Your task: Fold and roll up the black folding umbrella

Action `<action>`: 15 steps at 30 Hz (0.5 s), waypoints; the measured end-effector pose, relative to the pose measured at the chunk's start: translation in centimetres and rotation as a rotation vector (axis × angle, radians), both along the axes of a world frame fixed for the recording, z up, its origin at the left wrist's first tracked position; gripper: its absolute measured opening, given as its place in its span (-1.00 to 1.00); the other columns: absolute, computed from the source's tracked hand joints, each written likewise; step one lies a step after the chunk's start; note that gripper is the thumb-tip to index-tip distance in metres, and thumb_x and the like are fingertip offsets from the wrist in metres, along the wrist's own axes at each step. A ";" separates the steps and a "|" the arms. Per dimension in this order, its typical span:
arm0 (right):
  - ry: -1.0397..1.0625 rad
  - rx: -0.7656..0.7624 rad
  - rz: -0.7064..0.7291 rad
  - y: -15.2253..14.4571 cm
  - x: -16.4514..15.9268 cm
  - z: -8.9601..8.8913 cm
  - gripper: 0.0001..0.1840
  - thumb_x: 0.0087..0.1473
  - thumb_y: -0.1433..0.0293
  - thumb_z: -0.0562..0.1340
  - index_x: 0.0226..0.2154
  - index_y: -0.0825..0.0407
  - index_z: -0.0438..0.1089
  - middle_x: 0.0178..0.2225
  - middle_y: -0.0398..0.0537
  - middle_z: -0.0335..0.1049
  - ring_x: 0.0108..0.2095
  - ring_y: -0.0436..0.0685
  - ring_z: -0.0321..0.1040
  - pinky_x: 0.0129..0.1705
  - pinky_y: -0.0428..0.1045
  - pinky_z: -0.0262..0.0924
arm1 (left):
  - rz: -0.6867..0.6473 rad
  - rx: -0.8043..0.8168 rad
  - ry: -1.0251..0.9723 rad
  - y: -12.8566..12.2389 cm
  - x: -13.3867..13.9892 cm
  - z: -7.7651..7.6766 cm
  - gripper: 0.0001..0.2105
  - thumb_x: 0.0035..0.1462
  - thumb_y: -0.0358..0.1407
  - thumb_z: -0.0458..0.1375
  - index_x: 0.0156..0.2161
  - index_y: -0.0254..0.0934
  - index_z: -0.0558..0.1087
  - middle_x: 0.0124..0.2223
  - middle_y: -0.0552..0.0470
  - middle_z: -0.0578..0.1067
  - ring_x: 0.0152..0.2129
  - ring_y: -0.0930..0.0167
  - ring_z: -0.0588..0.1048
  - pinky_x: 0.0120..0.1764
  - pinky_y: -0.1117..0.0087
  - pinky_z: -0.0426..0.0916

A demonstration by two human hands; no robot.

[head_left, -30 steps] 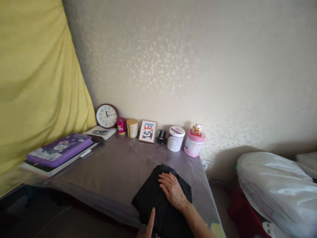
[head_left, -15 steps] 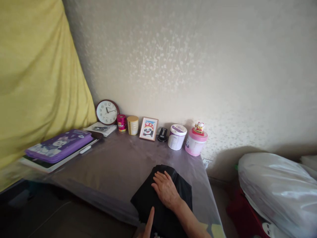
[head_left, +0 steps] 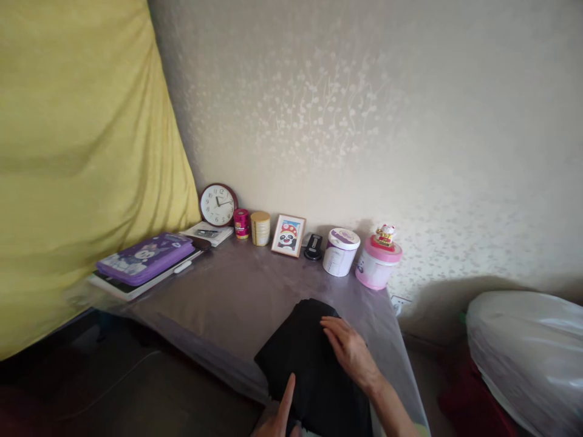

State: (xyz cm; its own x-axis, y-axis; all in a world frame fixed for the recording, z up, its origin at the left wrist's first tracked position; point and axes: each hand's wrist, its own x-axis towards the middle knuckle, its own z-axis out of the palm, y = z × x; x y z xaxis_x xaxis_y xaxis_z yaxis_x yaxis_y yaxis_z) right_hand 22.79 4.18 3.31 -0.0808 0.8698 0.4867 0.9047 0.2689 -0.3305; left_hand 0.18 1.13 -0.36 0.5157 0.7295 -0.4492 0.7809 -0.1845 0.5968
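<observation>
A folded black garment (head_left: 310, 364) lies on the grey-purple table cover (head_left: 228, 297) near the front right corner. My right hand (head_left: 350, 352) rests flat on the garment's right part, fingers stretched toward the far left. My left hand (head_left: 280, 416) shows only partly at the bottom edge, its forefinger pointing up along the garment's near edge; what its other fingers do is out of view.
Along the wall stand a round clock (head_left: 218, 204), a red tin (head_left: 241, 223), a yellow tin (head_left: 260, 228), a framed panda picture (head_left: 288, 235), a white tub (head_left: 340, 252) and a pink jar (head_left: 378, 265). A purple case (head_left: 144, 259) lies at left beside yellow curtain (head_left: 77, 152). A white bag (head_left: 523, 358) sits right.
The view has shifted, so everything sits further right in the picture. My right hand has slid from the garment's middle to its right side. The left forefinger stays at the near edge.
</observation>
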 end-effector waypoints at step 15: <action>0.021 -0.131 -0.129 -11.0 4.4 -3.3 -0.59 0.20 0.46 -0.08 0.06 -0.06 0.21 0.15 0.01 0.14 0.04 0.06 0.26 0.00 -0.03 0.28 | -0.001 0.064 -0.251 -0.8 -1.8 -0.2 -0.46 0.25 -0.19 -0.29 0.29 -0.18 -0.33 0.02 -0.06 0.46 -0.18 0.36 0.50 -0.18 0.45 0.28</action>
